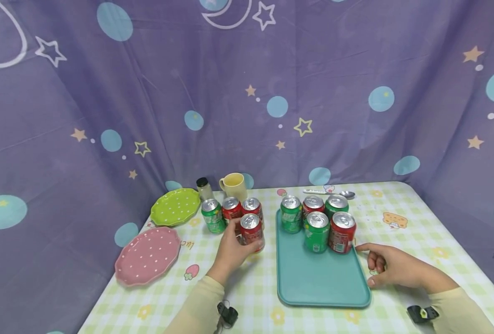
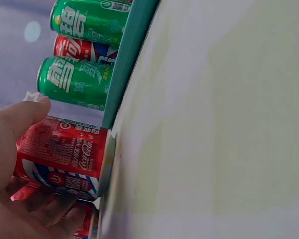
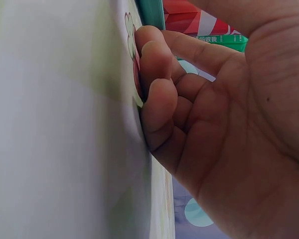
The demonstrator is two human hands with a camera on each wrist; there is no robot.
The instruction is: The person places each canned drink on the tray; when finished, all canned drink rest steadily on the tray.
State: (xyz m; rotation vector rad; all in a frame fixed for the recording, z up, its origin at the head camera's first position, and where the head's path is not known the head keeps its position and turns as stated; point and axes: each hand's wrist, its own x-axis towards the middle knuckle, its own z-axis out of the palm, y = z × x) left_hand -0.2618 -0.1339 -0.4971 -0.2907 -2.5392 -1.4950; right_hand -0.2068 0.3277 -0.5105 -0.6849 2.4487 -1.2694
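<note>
My left hand [image 1: 229,250] grips a red Coca-Cola can [image 1: 252,233], thumb on one side and fingers on the other. The can stands upright left of the teal tray [image 1: 322,285], its base right at the tablecloth in the left wrist view. Close behind it are two more red cans [image 1: 231,208] and a green Sprite can [image 1: 213,218]. On the tray's far half stand several green cans [image 1: 316,234] and red cans [image 1: 342,234]. My right hand [image 1: 397,268] rests by the tray's right edge, index finger reaching toward the rim, other fingers loosely curled, holding nothing.
A pink dotted plate [image 1: 148,256] and a green dotted plate [image 1: 175,207] lie at the left. Behind the loose cans stand a black-lidded jar [image 1: 204,189] and a yellow mug [image 1: 235,186]. A spoon [image 1: 347,195] lies behind the tray, before the purple curtain [image 1: 334,55].
</note>
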